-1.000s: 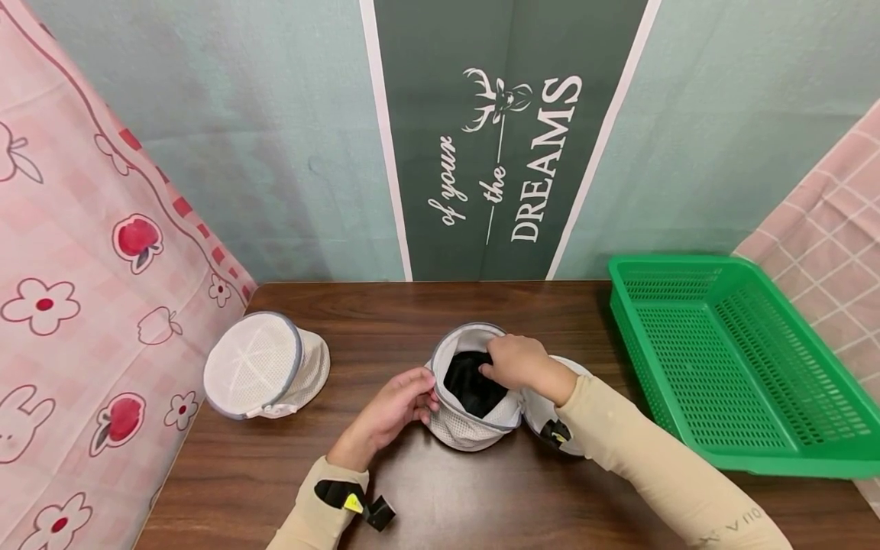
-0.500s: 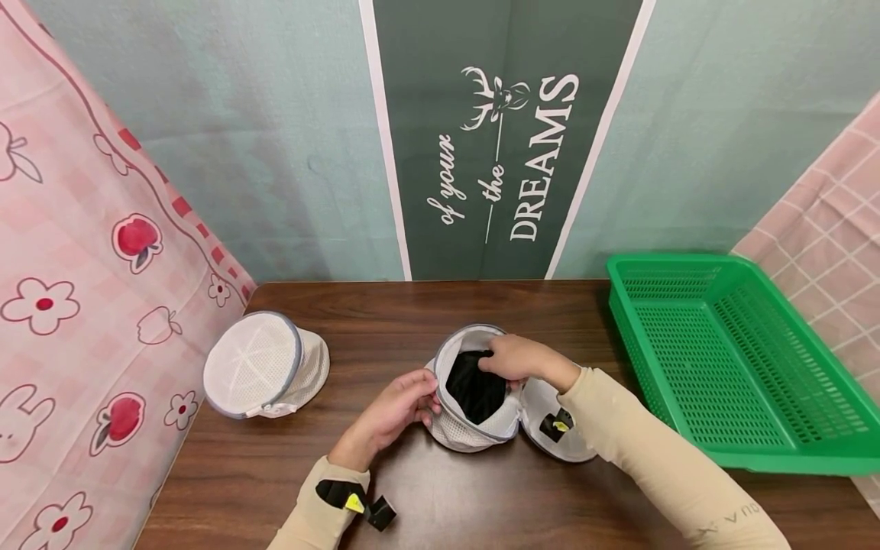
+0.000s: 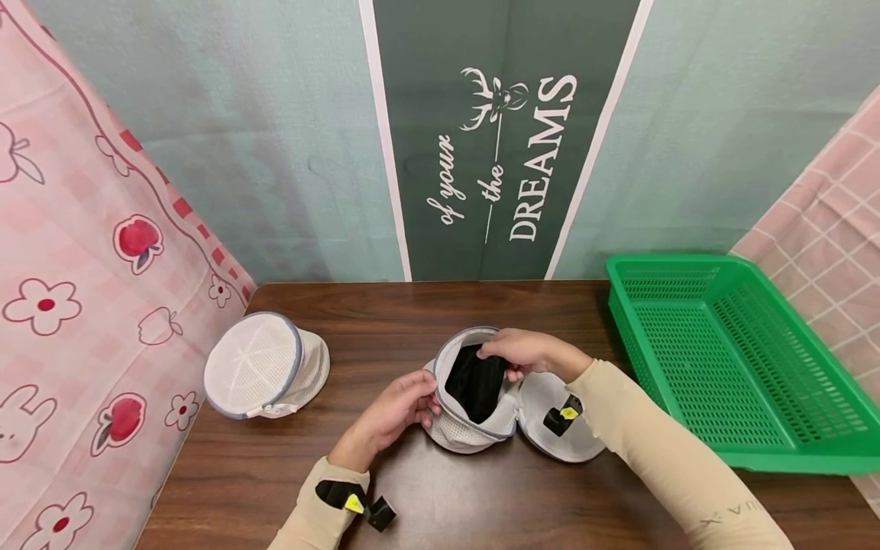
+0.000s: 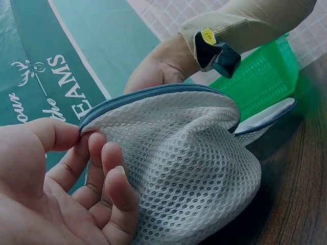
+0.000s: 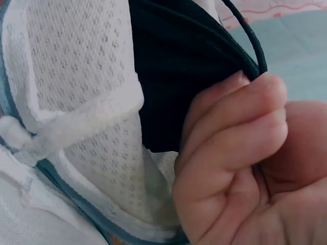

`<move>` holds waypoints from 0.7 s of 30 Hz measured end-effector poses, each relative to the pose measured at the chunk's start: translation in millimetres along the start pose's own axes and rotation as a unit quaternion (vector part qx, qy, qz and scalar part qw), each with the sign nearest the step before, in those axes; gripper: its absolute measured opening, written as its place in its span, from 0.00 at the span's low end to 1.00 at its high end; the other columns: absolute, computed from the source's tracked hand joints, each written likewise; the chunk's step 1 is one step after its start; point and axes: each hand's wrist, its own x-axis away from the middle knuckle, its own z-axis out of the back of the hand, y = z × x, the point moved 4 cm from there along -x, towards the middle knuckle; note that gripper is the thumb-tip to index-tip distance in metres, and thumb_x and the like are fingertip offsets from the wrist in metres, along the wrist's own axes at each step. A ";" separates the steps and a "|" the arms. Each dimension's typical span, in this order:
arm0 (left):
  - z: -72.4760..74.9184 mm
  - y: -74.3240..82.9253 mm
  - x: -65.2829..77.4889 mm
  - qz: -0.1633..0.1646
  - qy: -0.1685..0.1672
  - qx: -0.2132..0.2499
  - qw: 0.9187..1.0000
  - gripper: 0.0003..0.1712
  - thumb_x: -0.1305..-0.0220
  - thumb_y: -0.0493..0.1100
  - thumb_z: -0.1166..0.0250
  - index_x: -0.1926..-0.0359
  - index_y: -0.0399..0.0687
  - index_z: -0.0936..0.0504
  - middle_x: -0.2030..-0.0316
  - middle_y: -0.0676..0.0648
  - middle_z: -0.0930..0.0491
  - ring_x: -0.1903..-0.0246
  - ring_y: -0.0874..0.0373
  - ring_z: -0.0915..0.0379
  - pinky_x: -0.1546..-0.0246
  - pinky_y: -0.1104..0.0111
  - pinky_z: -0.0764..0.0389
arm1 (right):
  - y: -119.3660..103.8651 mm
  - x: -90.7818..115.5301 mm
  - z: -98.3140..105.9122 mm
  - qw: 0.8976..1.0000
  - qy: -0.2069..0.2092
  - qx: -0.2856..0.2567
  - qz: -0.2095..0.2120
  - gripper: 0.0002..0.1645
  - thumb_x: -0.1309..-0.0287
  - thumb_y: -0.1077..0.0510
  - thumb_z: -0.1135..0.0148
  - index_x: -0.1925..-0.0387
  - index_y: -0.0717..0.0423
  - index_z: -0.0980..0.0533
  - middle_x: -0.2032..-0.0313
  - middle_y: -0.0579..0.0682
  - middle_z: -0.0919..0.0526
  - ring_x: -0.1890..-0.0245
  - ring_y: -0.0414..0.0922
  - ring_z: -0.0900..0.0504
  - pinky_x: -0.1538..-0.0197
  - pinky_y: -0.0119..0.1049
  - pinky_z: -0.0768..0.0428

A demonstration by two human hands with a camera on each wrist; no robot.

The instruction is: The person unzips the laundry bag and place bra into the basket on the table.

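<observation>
A white mesh laundry bag with a blue-grey zipped rim stands unzipped mid-table. Its round lid lies folded out to the right. At the left side of the rim, my left hand pinches the edge between thumb and forefinger, its other fingers loosely bent beside the mesh. Inside the bag sits a black garment; the right wrist view shows its smooth cloth and a thin strap. My right hand reaches over the right rim and pinches this garment near the strap. The garment's lower part is hidden in the bag.
A second white mesh bag, lid on top, stands at the left of the brown wooden table. To the right is a green plastic basket. Printed curtains hang behind and at both sides.
My right hand has drawn slightly up and right, and more of the black garment shows at the bag's mouth. The lid is more exposed. My left hand has stayed at the rim.
</observation>
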 end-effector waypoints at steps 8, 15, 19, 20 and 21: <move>1.9 2.5 2.6 -0.004 -0.002 -0.003 1.000 0.11 0.26 0.38 0.50 0.67 0.54 0.26 0.70 0.53 0.26 0.70 0.63 0.25 0.72 0.74 0.25 | 6.0 1.4 6.9 0.999 -0.036 -0.011 0.000 0.15 0.36 0.56 0.47 0.79 0.54 0.28 0.89 0.42 0.33 0.91 0.32 0.36 0.84 0.23 0.37; 3.3 4.2 3.7 -0.010 -0.006 -0.007 1.000 0.11 0.26 0.38 0.50 0.67 0.53 0.27 0.70 0.53 0.26 0.70 0.63 0.25 0.72 0.74 0.25 | 5.8 4.6 16.0 0.999 -0.049 -0.004 0.000 0.14 0.36 0.56 0.46 0.78 0.54 0.28 0.88 0.41 0.31 0.91 0.31 0.35 0.85 0.22 0.36; 4.4 5.0 4.5 -0.015 -0.011 -0.009 1.000 0.11 0.26 0.38 0.50 0.67 0.53 0.27 0.69 0.52 0.26 0.69 0.63 0.26 0.71 0.74 0.26 | 8.3 6.4 25.2 0.998 -0.043 -0.043 -0.008 0.14 0.35 0.56 0.46 0.77 0.55 0.27 0.88 0.42 0.30 0.92 0.31 0.36 0.84 0.22 0.36; 4.5 5.2 4.9 -0.016 -0.012 -0.008 1.000 0.11 0.26 0.38 0.51 0.67 0.53 0.27 0.69 0.53 0.26 0.69 0.63 0.26 0.71 0.74 0.26 | 9.2 6.9 27.8 0.998 -0.041 -0.055 -0.008 0.14 0.35 0.56 0.46 0.77 0.55 0.27 0.87 0.43 0.30 0.92 0.31 0.36 0.84 0.22 0.36; 4.7 5.5 5.5 -0.016 -0.013 -0.007 1.000 0.11 0.26 0.38 0.51 0.67 0.54 0.27 0.69 0.53 0.26 0.69 0.63 0.26 0.71 0.74 0.26 | 10.2 7.3 30.3 0.997 -0.038 -0.068 -0.011 0.13 0.35 0.56 0.46 0.76 0.55 0.26 0.87 0.43 0.29 0.92 0.31 0.36 0.84 0.22 0.36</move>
